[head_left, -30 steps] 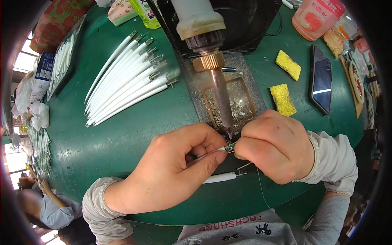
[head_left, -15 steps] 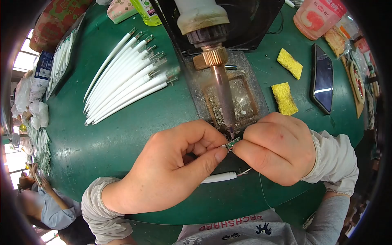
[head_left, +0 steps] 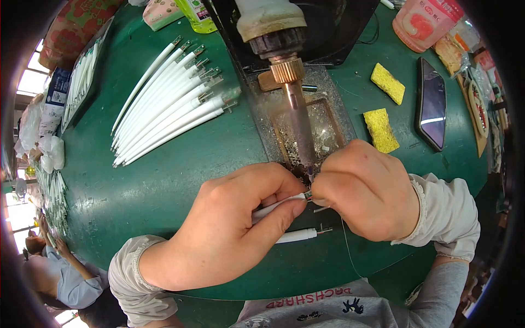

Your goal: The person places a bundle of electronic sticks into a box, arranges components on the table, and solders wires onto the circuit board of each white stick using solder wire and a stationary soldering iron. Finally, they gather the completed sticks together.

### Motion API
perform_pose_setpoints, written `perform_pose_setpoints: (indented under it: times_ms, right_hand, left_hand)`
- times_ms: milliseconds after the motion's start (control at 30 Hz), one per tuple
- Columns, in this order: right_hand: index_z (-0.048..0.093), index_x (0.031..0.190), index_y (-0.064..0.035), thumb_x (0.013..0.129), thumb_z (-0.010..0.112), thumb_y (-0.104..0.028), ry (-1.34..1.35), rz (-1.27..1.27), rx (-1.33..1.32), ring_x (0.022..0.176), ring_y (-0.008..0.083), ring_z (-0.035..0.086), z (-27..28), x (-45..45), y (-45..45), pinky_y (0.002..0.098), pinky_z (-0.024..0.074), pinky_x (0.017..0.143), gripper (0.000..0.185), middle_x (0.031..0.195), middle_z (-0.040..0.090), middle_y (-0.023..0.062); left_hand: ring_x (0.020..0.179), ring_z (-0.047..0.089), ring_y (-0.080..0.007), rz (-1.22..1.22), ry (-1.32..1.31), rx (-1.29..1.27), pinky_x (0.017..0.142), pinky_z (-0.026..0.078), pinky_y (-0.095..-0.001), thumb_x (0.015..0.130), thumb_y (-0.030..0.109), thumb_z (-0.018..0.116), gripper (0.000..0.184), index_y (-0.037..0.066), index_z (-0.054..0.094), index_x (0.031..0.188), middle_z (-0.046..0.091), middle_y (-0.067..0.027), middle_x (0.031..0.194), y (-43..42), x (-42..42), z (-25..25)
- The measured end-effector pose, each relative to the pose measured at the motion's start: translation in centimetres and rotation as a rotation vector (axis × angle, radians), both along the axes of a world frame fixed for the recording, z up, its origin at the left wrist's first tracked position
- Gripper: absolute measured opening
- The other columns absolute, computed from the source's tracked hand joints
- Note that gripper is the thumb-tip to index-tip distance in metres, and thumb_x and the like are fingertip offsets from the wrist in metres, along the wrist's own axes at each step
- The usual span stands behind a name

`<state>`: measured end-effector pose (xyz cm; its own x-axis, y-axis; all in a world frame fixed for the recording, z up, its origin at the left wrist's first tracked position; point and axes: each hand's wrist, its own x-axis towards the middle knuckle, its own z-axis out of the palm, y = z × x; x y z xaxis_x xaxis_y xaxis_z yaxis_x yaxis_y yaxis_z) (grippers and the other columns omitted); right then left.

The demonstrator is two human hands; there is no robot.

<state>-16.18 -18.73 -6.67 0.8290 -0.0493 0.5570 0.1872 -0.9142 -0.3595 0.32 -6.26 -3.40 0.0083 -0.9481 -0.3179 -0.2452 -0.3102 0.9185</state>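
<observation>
My left hand (head_left: 229, 224) pinches a white tube (head_left: 273, 208) between thumb and fingers, its small metal-and-board end pointing right. Right beside that end, the fingers of my right hand (head_left: 363, 191) are closed; thin wire shows below them, but their exact grip is hidden. The tip of a soldering iron (head_left: 298, 120) comes down from above to the gap between my hands. Below them, another white tube (head_left: 298, 235) with bare wire ends lies on the green table (head_left: 164, 202).
Many white tubes (head_left: 169, 104) lie fanned out at the left. Behind my hands is a solder-littered tray (head_left: 266, 117). Two yellow sponges (head_left: 388, 83), a phone (head_left: 432, 104) and a pink tub (head_left: 426, 24) stand or lie at the right. A co-worker (head_left: 71, 279) sits far left.
My right hand has shifted slightly up and left, and its fingers now cover most of the green board that showed half a second ago. My left hand still holds the tube.
</observation>
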Motion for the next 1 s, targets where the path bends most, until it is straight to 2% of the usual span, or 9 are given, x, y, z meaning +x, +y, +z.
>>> perform_pose_setpoints:
  times_ms: [167,300,367,400,500,600,733,800,1000]
  right_hand:
    - [0.056,0.085,-0.0011,0.062,0.066,0.001,0.075,-0.026,0.158,0.062,0.0253,0.053,0.4,0.0,0.0,0.0299,0.0428,0.05,0.025,0.078,0.052,0.0101]
    - [0.056,0.085,-0.0017,0.067,0.065,0.002,0.105,0.034,0.239,0.062,0.0229,0.053,1.0,0.0,-0.6,0.0289,0.0428,0.051,0.02,0.079,0.053,0.0098]
    - [0.055,0.086,-0.0022,0.072,0.064,0.003,0.27,0.033,0.467,0.066,0.0174,0.057,2.6,0.1,-1.1,0.0262,0.0438,0.052,0.017,0.08,0.055,0.0085]
    - [0.055,0.086,-0.0022,0.072,0.064,0.003,0.27,0.034,0.466,0.066,0.0174,0.057,2.9,0.0,-1.2,0.0262,0.0438,0.052,0.017,0.08,0.055,0.0085]
    - [0.05,0.087,-0.0007,0.079,0.061,0.001,0.348,-0.023,0.832,0.066,0.0114,0.061,2.9,-0.4,-1.6,0.0213,0.0453,0.054,0.014,0.078,0.057,0.0063]
    - [0.048,0.086,-0.0002,0.08,0.06,0.0,0.488,-0.021,0.682,0.061,0.0117,0.06,4.2,-0.6,-1.9,0.0213,0.0448,0.053,0.013,0.075,0.056,0.0065]
    - [0.046,0.086,0.0004,0.081,0.059,-0.002,0.355,0.034,0.693,0.058,0.0107,0.059,3.3,-0.5,-1.5,0.021,0.0433,0.05,0.014,0.074,0.054,0.0065]
    - [0.046,0.088,0.0013,0.081,0.058,-0.003,0.39,-0.019,0.852,0.056,0.0096,0.056,3.3,-0.5,-1.1,0.0208,0.0415,0.049,0.014,0.074,0.052,0.0063]
    - [0.045,0.09,0.0012,0.082,0.058,-0.003,0.345,0.012,0.79,0.056,0.009,0.054,3.0,-0.4,-1.1,0.0205,0.0397,0.05,0.016,0.077,0.051,0.0062]
  left_hand:
    - [0.077,0.052,-0.0056,0.003,-0.005,-0.039,0.066,0.044,-0.0195,0.084,-0.003,0.057,0.008,-0.003,0.051,0.089,0.055,-0.0028,0.085,0.0,0.0,-0.3]
    - [0.08,0.052,-0.0064,0.027,-0.013,0.058,0.07,0.044,-0.0207,0.082,-0.003,0.058,0.009,-0.003,0.052,0.089,0.055,-0.0033,0.086,-0.1,0.0,0.1]
    - [0.081,0.052,-0.0065,0.051,-0.007,0.087,0.071,0.044,-0.0209,0.082,-0.003,0.058,0.009,-0.003,0.052,0.089,0.056,-0.0034,0.087,-0.1,0.0,0.4]
    - [0.08,0.052,-0.0062,0.073,0.004,0.094,0.071,0.043,-0.0209,0.081,-0.003,0.058,0.01,-0.003,0.053,0.089,0.056,-0.0034,0.087,-0.2,0.1,0.5]
    - [0.078,0.052,-0.0056,0.101,0.002,0.06,0.07,0.042,-0.0205,0.08,-0.004,0.058,0.01,-0.003,0.054,0.089,0.056,-0.0029,0.086,-0.2,0.4,0.4]
    - [0.075,0.051,-0.0052,0.11,0.011,-0.012,0.067,0.041,-0.0198,0.08,-0.004,0.059,0.01,-0.003,0.054,0.089,0.056,-0.0025,0.085,-0.3,0.6,0.3]
    - [0.072,0.05,-0.0053,0.154,0.108,-0.025,0.063,0.04,-0.0189,0.08,-0.002,0.06,0.01,-0.002,0.054,0.088,0.056,-0.0026,0.083,-0.4,0.7,0.8]
    - [0.072,0.05,-0.0055,0.154,0.111,-0.034,0.062,0.039,-0.0187,0.08,-0.001,0.06,0.01,-0.002,0.054,0.087,0.056,-0.003,0.083,-0.3,0.7,0.9]
    - [0.071,0.051,-0.0064,0.127,0.087,-0.17,0.06,0.039,-0.0186,0.079,-0.002,0.06,0.009,-0.003,0.054,0.086,0.055,-0.0042,0.082,-0.3,0.7,0.5]
